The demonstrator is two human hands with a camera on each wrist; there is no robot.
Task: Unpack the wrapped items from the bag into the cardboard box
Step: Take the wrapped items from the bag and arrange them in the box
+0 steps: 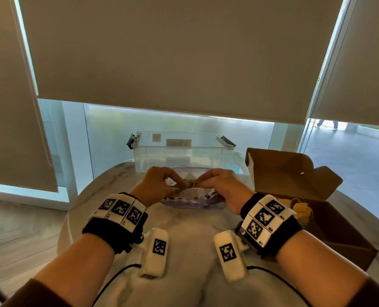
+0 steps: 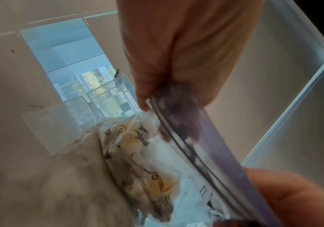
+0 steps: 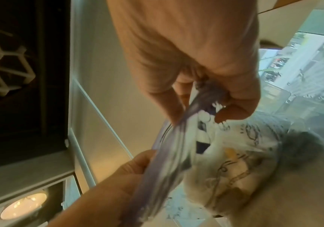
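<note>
A clear zip bag (image 1: 190,201) with a purple seal strip (image 2: 205,145) lies on the marble table, between my hands. My left hand (image 1: 159,182) pinches the strip at its left end, seen close in the left wrist view (image 2: 172,98). My right hand (image 1: 219,185) pinches the strip's right end (image 3: 201,107). Paper-wrapped items (image 2: 147,165) with dark printed script show through the plastic, also in the right wrist view (image 3: 232,169). The brown cardboard box (image 1: 330,220) stands open at the right, flaps up, with a yellowish bundle (image 1: 302,210) inside.
A clear plastic bin (image 1: 179,151) with latches stands just behind the bag at the table's far edge. The round marble table (image 1: 190,247) drops off to wooden floor on the left. Lowered roller blinds and windows lie beyond.
</note>
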